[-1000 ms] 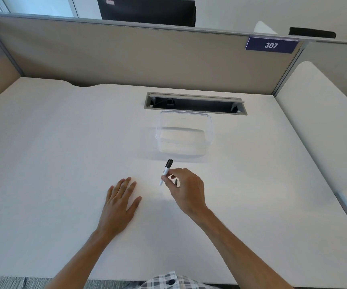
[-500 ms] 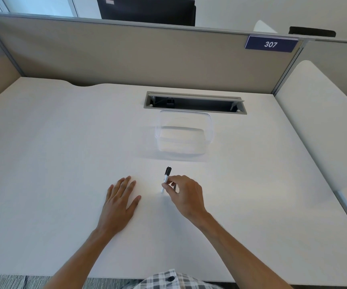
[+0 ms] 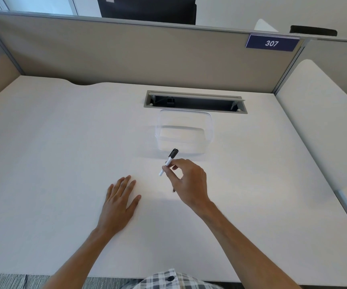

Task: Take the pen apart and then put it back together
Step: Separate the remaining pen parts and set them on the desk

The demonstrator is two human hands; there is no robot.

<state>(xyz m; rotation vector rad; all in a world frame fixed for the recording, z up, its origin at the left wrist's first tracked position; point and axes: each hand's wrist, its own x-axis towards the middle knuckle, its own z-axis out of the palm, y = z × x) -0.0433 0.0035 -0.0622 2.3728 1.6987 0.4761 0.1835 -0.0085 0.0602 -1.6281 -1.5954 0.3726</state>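
Note:
My right hand (image 3: pixel 189 182) pinches a pen (image 3: pixel 169 160) between thumb and fingertips, above the white desk (image 3: pixel 53 153). The pen has a white barrel and a black cap; it tilts with the cap up and away from me, the white end down and to the left. A small dark piece (image 3: pixel 174 190) shows under my right palm; I cannot tell what it is. My left hand (image 3: pixel 119 202) lies flat on the desk, palm down, fingers slightly apart, a short way left of the pen.
A clear plastic box (image 3: pixel 184 132) stands just beyond the pen. Behind it a grey cable slot (image 3: pixel 195 102) is cut into the desk. A beige partition (image 3: pixel 126 53) closes the back, and a white divider (image 3: pixel 318 126) borders the right side.
My right hand dipped the pen toward the desk, then lifted it again, up and slightly away from me. My left hand has stayed flat in place.

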